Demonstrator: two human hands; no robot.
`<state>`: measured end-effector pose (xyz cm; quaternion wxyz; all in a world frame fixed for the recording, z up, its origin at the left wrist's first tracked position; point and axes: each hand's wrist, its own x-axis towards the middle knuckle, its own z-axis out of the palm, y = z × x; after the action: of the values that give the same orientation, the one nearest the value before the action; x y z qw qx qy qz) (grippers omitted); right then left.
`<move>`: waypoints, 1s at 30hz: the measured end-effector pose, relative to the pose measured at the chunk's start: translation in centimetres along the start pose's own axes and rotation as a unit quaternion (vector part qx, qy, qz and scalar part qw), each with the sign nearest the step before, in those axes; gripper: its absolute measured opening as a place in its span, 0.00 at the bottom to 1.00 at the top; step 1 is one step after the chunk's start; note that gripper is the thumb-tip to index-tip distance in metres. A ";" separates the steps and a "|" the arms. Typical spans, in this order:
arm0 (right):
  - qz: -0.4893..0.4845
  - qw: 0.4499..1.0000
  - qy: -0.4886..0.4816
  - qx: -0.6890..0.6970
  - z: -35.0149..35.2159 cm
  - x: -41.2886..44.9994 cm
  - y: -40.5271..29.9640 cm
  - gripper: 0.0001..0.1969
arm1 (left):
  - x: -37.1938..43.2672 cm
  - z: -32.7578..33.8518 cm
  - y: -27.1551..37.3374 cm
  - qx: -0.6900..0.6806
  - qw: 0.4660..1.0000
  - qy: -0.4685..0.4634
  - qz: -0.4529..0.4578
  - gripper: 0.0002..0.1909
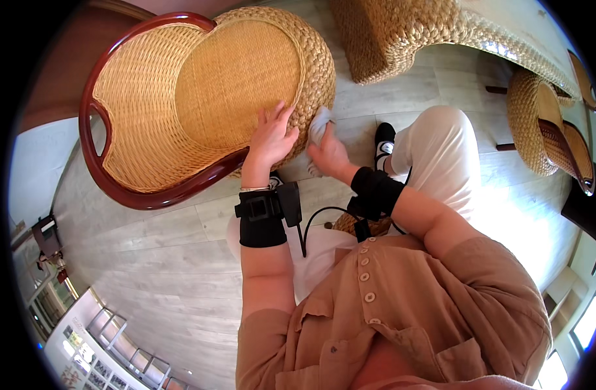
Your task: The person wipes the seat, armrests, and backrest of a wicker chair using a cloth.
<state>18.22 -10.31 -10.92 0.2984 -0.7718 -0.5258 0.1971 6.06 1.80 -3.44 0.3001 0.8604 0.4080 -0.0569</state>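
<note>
A wicker chair (239,78) with a woven seat and a dark red polished wooden rim (146,200) stands before me. My left hand (273,136) rests at the near edge of the seat, fingers spread, beside the end of the wooden rim. In my right hand (331,152) is a bunched grey cloth (320,126), held close against the thick braided side (320,68) of the chair. Whether the cloth presses on the braid is hard to tell. Both wrists wear black bands with devices and a cable.
A braided woven table (400,34) stands at the far right, with another wicker chair (534,124) beyond my right knee. Pale plank flooring (181,253) runs all around. At lower left are metal-framed stools (107,326) and a white panel (78,351).
</note>
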 end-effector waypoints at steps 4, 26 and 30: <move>-0.051 0.996 0.034 0.063 -2.4 4.5 2.3 0.31 | -0.3 0.2 -0.1 -0.024 1.000 -0.010 0.004 0.29; 0.200 0.921 0.005 0.333 -2.5 6.2 3.7 0.17 | 0.5 -0.6 2.0 -0.019 0.998 0.018 0.057 0.27; 0.217 0.955 -0.127 0.157 -1.2 0.8 -2.6 0.20 | -0.6 0.2 -0.1 -0.046 0.997 0.039 0.045 0.25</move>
<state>17.43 -9.14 -8.25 0.2969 -0.7792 -0.3418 0.4334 5.67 1.31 -3.47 0.3255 0.8647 0.3825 0.0089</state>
